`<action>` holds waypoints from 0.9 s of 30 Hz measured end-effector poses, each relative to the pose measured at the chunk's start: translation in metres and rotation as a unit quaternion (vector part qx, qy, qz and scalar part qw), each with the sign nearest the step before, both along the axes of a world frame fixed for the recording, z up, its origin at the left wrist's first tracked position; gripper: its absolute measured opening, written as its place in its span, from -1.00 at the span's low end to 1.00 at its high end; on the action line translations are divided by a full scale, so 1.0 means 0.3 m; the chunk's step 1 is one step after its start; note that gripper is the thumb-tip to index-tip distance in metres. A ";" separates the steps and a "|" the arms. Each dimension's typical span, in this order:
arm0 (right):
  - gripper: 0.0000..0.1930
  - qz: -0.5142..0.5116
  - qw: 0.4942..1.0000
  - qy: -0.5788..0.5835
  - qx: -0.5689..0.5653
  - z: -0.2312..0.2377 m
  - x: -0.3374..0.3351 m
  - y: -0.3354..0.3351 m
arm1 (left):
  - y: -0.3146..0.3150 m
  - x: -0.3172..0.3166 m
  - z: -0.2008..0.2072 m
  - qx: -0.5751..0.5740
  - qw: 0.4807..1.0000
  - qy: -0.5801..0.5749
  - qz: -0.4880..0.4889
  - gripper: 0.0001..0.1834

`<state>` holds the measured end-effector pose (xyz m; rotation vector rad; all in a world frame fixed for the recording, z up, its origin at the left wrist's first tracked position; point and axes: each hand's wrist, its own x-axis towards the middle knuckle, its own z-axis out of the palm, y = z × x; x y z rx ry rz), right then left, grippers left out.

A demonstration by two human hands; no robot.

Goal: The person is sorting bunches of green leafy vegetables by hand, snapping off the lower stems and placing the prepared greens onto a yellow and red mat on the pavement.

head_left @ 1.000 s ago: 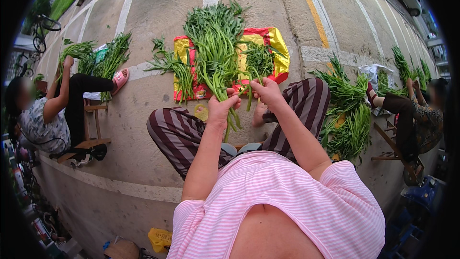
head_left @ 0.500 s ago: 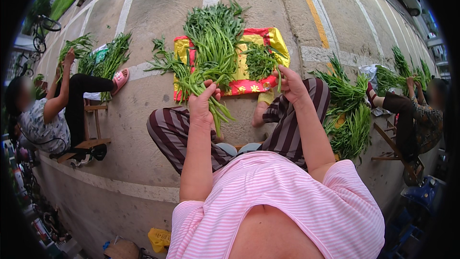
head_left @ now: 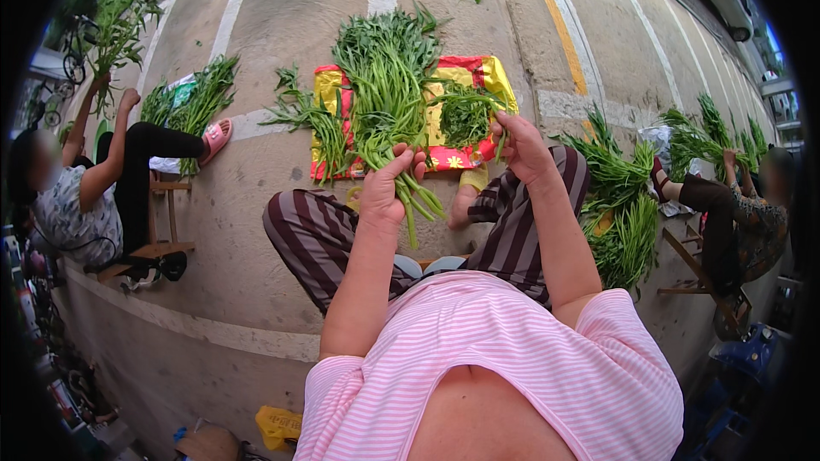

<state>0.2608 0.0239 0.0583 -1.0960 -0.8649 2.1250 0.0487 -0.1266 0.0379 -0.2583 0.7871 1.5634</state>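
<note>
Stems (head_left: pixel 418 203) sit closed in the left hand (head_left: pixel 386 189), apparently to keep them together, while the right hand (head_left: pixel 524 152), apart, pinches a sprig (head_left: pixel 500 146) near the sheet (head_left: pixel 497 77) that likely keeps piled greens (head_left: pixel 384 68) off the ground (head_left: pixel 231 230).

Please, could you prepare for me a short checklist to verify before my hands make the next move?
1. Left hand holds the stem bunch: ok.
2. Right hand pinches a thin green stem: ok.
3. Hands apart from each other: ok.
4. Large leafy pile wholly inside the red-and-gold sheet: not ok, its tops pass the far edge.
5. Held stems free of damage: cannot tell, too small.
</note>
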 end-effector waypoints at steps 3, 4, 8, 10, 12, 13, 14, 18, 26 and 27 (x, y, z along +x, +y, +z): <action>-0.86 0.018 0.998 -0.050 0.019 0.010 -0.073 -0.069 | 0.011 0.028 -0.011 0.001 1.000 -0.021 0.011 -0.83; -0.86 0.022 0.996 -0.073 0.041 0.000 -0.097 -0.094 | 0.022 0.042 -0.008 -0.015 0.999 -0.025 0.029 -0.75; -0.82 0.037 0.986 -0.125 0.099 -0.027 -0.182 -0.190 | 0.036 0.056 -0.030 -0.018 0.999 0.015 0.043 -0.69; -0.81 0.052 0.980 -0.152 0.121 -0.031 -0.205 -0.214 | 0.037 0.062 -0.030 -0.016 0.998 0.044 0.040 -0.73; -0.81 0.075 0.969 -0.179 0.156 -0.036 -0.215 -0.221 | 0.037 0.062 -0.034 -0.017 0.997 0.064 0.045 -0.71; -0.81 0.080 0.966 -0.185 0.161 -0.036 -0.215 -0.219 | 0.038 0.061 -0.036 -0.019 0.996 0.069 0.050 -0.69; -0.81 0.085 0.964 -0.191 0.167 -0.032 -0.215 -0.217 | 0.038 0.061 -0.039 -0.021 0.995 0.074 0.057 -0.66; -0.81 0.075 0.981 -0.165 0.067 0.004 -0.225 -0.210 | 0.038 0.065 -0.042 -0.031 0.990 0.123 0.055 -0.67; -0.76 0.062 0.892 -0.381 0.235 -0.115 -0.261 -0.225 | 0.089 0.146 -0.077 -0.064 0.963 0.256 0.057 -0.67; -0.75 0.057 0.864 -0.422 0.270 -0.116 -0.274 -0.235 | 0.095 0.155 -0.094 -0.065 0.956 0.281 0.056 -0.67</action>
